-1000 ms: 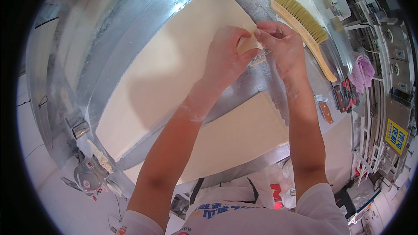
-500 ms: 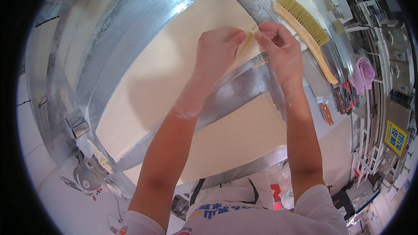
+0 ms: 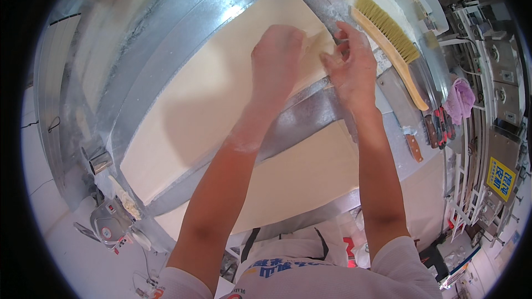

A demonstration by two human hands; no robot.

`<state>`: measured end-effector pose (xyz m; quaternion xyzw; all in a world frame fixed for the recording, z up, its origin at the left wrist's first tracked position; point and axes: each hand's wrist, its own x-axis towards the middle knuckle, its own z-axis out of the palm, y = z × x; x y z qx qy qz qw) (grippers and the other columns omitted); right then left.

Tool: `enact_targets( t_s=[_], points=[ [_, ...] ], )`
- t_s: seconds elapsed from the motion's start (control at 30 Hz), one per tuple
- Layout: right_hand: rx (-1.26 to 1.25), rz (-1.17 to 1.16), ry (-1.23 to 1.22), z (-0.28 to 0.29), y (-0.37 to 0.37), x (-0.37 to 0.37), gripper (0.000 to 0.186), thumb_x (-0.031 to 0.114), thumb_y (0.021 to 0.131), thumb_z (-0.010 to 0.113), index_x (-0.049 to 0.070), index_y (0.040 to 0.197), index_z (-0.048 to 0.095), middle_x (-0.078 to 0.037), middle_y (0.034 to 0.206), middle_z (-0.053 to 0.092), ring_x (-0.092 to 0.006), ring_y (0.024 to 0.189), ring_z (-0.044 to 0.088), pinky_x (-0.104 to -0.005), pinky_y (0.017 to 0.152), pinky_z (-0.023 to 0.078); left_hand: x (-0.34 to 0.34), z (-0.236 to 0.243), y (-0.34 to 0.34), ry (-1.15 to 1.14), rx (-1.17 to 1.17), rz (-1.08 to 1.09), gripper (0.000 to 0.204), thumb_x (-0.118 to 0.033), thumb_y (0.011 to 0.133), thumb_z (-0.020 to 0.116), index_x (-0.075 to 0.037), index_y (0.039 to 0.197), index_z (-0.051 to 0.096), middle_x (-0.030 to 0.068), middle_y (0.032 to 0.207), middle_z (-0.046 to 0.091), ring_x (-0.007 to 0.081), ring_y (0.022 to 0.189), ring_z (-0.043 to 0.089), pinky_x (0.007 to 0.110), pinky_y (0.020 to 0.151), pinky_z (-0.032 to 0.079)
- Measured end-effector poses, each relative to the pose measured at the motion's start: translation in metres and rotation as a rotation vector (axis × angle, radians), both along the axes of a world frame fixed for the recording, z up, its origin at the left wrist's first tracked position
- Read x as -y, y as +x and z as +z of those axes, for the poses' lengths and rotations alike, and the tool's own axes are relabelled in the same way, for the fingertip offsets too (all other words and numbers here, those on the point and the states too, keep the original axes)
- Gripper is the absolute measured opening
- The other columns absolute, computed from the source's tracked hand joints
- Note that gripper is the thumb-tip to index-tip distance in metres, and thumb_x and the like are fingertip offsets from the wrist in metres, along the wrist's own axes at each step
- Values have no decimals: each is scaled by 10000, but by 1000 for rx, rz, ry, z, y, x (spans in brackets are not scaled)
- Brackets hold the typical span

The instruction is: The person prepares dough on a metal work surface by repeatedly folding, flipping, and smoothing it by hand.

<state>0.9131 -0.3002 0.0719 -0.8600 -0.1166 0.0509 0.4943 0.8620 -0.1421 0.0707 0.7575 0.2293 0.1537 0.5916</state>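
A brush (image 3: 388, 39) with yellow bristles and a wooden handle lay off to my right on the metal bench (image 3: 399, 133). Beyond it sat a pink cloth (image 3: 461, 99), and near the brush handle, red-handled tools (image 3: 440, 127).

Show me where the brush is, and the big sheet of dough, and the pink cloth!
Brush (image 3: 388, 41), head view, on its yellow bristles.
Dough sheet (image 3: 210, 94), head view, on the bare pale surface left of the hands.
Pink cloth (image 3: 463, 99), head view, on the middle of the crumpled cloth.
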Motion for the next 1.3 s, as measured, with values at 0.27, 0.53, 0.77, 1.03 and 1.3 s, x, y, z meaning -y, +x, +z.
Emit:
enact_targets(
  t_s=[0.27,0.53,0.77,1.03,1.3],
  points=[
    [-229,-122,192,26,2,-7,441,229,967,805,-15,1313,680,-146,1280,689,-227,1052,721,-373,871,605,-9,13,-11,38,80,147,135,-147,1083,700,-34,1151,727,3,988,714,82,867,636,261,798,531],
    [-497,153,-21,23,59,-40,495,336,919,865,-92,1125,727,-115,953,741,-187,841,708,-285,688,522,27,29,-63,239,203,-167,124,23,999,683,-12,1112,720,112,1051,753,215,916,738,307,853,578],
    [-716,8,498,22,26,-74,444,156,956,768,-9,1351,649,-66,1003,750,-156,765,714,-320,591,562,-21,13,-160,-179,-46,-6,173,98,1001,611,-3,1075,730,54,1061,763,138,961,713,303,889,578],
    [-623,239,654,41,-51,-192,528,147,1001,712,60,1499,562,-14,1008,698,-94,869,665,-285,605,533,-159,-12,-201,-349,135,412,223,-44,1047,627,-36,1250,719,79,1191,769,170,1016,730,319,936,591],
    [4,1211,285,179,-384,-260,339,151,1098,577,27,1406,645,-97,902,694,-289,793,687,-396,755,567,-215,92,-288,874,-790,429,515,-254,1114,553,-125,1608,488,93,1505,617,195,1397,581,344,1175,479]
  ],
)
